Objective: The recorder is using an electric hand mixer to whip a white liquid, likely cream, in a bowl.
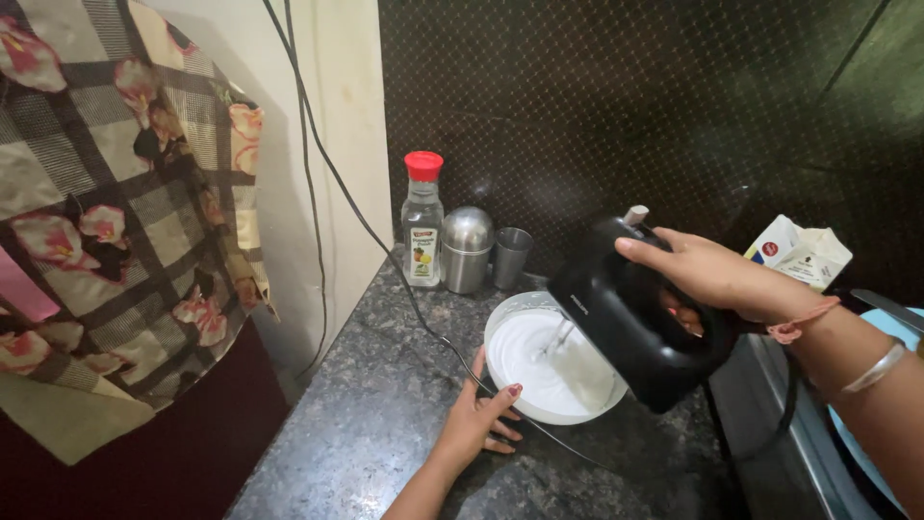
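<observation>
I see the white bowl (539,371) standing on the dark speckled tabletop (375,424), filled with a smooth white mixture. The metal beaters (556,339) of a black hand mixer (635,313) dip into that mixture near the bowl's middle, with the mixer body tilted over the bowl's right side. My right hand (717,274) is wrapped over the mixer's handle, fingers curled around it and the thumb stretched forward along the top. My left hand (481,414) rests against the bowl's near left rim, fingers loosely bent, thumb lying up along the edge, steadying it. The mixer's black cord (385,250) runs under the bowl's left edge, across the tabletop and up the cream wall. Behind the bowl, against the dark wall, I make out a clear bottle (423,223) with a red cap, a domed steel container (467,248) just beside it and a small steel cup (512,256). A white carton (801,252) sits at the right. A flowered cloth (115,212) hangs at the left.
</observation>
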